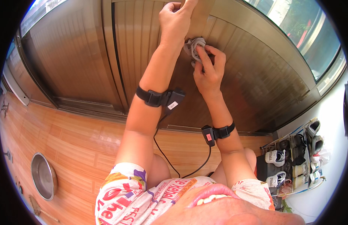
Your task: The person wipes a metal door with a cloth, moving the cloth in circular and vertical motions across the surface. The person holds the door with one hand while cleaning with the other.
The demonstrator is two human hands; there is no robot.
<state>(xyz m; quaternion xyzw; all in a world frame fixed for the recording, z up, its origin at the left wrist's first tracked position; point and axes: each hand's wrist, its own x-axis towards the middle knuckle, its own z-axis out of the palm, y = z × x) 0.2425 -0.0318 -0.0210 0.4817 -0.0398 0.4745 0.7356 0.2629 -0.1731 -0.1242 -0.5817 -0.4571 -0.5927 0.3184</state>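
Note:
My right hand [209, 71] presses a crumpled grey cloth [196, 48] against the brown door panel [252, 78], its fingers closed on the cloth. The cloth is bunched close to the upright frame bar between two panels. My left hand [176, 22] is raised higher, against the upper part of the door frame [203, 18]. The top edge of the picture cuts off its fingertips, so what it may be holding is hidden. Each forearm wears a black strap with a small box, and a black cable [164, 148] runs down from them.
On the wooden floor [84, 142] at the left stands a round metal basin [44, 176]. A shoe rack [294, 161] with several pairs of shoes is at the right by the white wall. Glass panes [301, 33] lie above the panel at the upper right. My knees are bent below my arms.

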